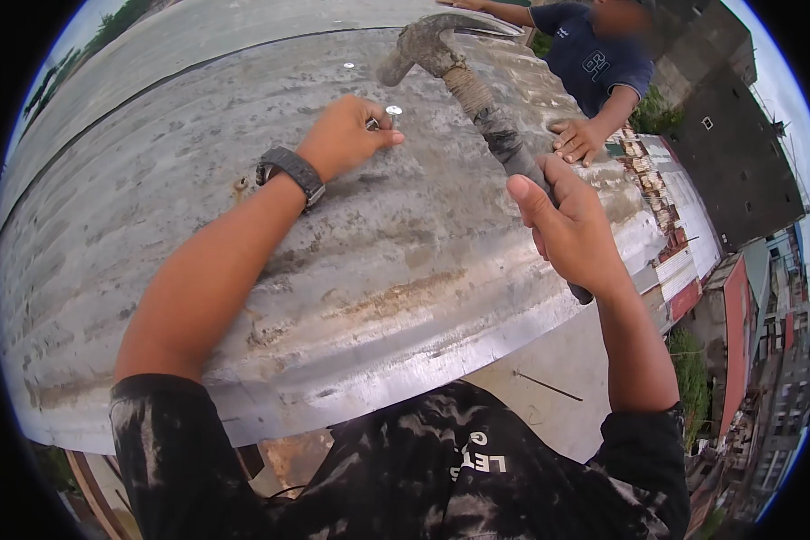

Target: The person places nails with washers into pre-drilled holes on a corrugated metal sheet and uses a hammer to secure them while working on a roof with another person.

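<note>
My left hand (344, 139), with a dark watch (290, 173) on its wrist, pinches a roofing nail (393, 112) against the weathered corrugated metal sheet (153, 279). The nail's wide, shiny round head points up above my thumb and fingertips, and its lower end is hard to see. In my right hand (569, 220) is a claw hammer (470, 92), gripped low on its tape-wrapped handle. The hammer's worn head is raised above the sheet, apart from the nail, beyond it and to the right. Another round nail head (348, 66) shows farther off on the sheet.
A co-worker in a dark blue shirt (585, 58) leans over the far right, one hand (578, 141) resting on the sheet. The sheet's bent near edge (405, 378) runs before my body. Lower roofs (738, 324) and buildings lie off to the right, below.
</note>
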Demonstrator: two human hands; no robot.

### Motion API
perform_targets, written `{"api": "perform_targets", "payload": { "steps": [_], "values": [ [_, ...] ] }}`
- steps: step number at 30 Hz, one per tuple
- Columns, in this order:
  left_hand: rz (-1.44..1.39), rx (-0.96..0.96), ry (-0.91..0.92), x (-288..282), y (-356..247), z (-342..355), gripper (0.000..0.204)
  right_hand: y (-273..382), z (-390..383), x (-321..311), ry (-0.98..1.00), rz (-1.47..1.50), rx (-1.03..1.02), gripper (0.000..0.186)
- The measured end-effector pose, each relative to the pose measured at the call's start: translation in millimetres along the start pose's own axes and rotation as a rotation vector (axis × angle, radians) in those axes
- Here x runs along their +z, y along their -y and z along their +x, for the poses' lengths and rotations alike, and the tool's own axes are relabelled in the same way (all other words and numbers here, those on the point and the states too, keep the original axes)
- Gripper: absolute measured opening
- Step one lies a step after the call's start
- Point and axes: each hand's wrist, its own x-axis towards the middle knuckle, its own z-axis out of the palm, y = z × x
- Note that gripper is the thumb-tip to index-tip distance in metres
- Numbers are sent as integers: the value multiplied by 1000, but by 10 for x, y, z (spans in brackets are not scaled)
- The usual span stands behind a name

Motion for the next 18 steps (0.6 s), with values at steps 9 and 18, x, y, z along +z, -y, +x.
{"api": "perform_targets", "payload": {
  "steps": [9,18],
  "values": [
    [11,-14,-32,34,153,-20,30,-60,-17,12,82,-245,-72,53],
    [50,6,-11,11,21,-44,31,100,-101,8,-177,-99,-134,55]
  ]
}}
